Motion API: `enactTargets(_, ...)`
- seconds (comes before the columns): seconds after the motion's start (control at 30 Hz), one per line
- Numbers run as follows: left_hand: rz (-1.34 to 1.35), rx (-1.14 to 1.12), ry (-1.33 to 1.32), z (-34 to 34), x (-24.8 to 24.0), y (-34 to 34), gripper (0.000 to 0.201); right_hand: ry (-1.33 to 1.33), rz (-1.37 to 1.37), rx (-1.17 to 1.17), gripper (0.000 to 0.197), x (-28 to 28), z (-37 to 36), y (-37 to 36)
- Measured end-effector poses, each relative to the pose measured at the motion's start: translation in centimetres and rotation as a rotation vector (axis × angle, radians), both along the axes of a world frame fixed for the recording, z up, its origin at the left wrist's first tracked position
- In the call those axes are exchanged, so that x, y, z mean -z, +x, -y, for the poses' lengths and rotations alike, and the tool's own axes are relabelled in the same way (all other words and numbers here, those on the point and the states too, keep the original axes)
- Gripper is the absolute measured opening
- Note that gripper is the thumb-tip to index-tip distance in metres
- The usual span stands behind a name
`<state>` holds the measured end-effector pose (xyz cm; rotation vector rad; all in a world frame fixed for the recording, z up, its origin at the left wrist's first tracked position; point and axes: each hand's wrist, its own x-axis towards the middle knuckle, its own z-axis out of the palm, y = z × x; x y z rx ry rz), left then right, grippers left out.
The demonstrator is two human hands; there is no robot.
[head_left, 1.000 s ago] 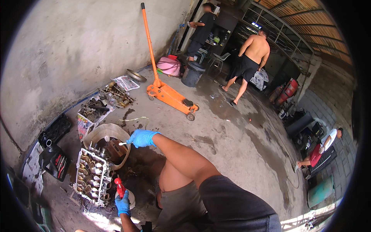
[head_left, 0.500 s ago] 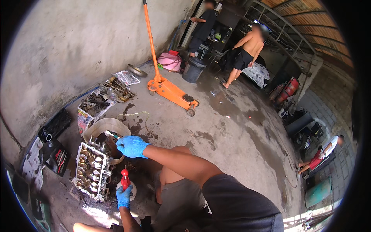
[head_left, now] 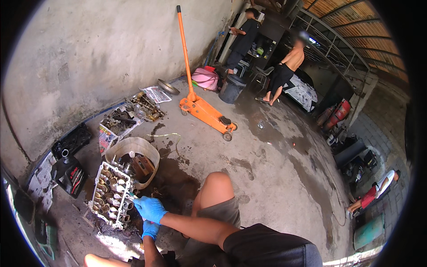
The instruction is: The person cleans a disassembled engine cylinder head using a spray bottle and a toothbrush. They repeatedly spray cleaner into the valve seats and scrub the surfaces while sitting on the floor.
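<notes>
A metal engine cylinder head (head_left: 110, 196) stands on the stained floor at the lower left, its rows of round bores facing up. My blue-gloved right hand (head_left: 150, 209) is closed on a toothbrush (head_left: 132, 196), whose pale tip reaches the right side of the cylinder head. Just below it, my blue-gloved left hand (head_left: 151, 229) grips a spray bottle with a red trigger top; my right hand covers nearly all of it, leaving only a sliver of red. Behind the cylinder head, a cut-open pale plastic tub (head_left: 153, 153) holds a brown metal part (head_left: 143, 165).
A black oil jug (head_left: 69, 175) stands left of the cylinder head. Greasy parts (head_left: 118, 121) lie on newspaper near the wall. Farther off are an orange floor jack (head_left: 204, 115), a dark bin (head_left: 232, 90) and two standing people; another person sits at far right.
My right hand has brought the toothbrush from above the tub down to the cylinder head's side. It now hides the spray bottle in my left hand. The view has shifted slightly.
</notes>
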<state>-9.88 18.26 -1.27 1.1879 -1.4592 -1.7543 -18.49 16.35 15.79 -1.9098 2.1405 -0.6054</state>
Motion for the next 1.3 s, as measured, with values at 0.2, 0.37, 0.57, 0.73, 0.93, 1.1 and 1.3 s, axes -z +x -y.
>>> enactTargets(0.2,0.155,-0.027,0.028,-1.4,-2.0,0.9,0.035,-0.257,0.062,-0.07,0.015,-2.9,-1.0,1.1)
enactTargets(0.37,0.224,-0.008,-0.104,-1.7,-3.0,1.0,0.03,-0.186,-0.012,-0.061,0.027,-2.8,-0.4,1.4)
enactTargets(0.57,-0.076,-0.152,0.1,-0.6,-0.1,0.6,0.024,-0.071,0.016,-0.157,0.019,-2.6,3.0,1.9)
enactTargets(0.73,0.011,-0.11,0.026,-2.3,1.5,0.9,0.026,-0.199,0.081,-0.102,0.026,-3.1,1.3,1.5)
enactTargets(0.93,0.06,-0.127,0.025,-1.7,-2.0,0.0,0.028,-0.099,-0.037,-0.265,0.035,-0.9,1.0,0.1)
enactTargets(1.1,0.022,-0.075,0.137,-2.0,-2.1,0.2,0.024,-0.228,0.046,-0.121,0.039,0.0,0.2,0.2)
enactTargets(1.3,-0.024,-0.141,0.012,-1.8,-1.6,0.0,0.036,-0.18,-0.019,-0.243,0.048,0.3,1.0,0.0)
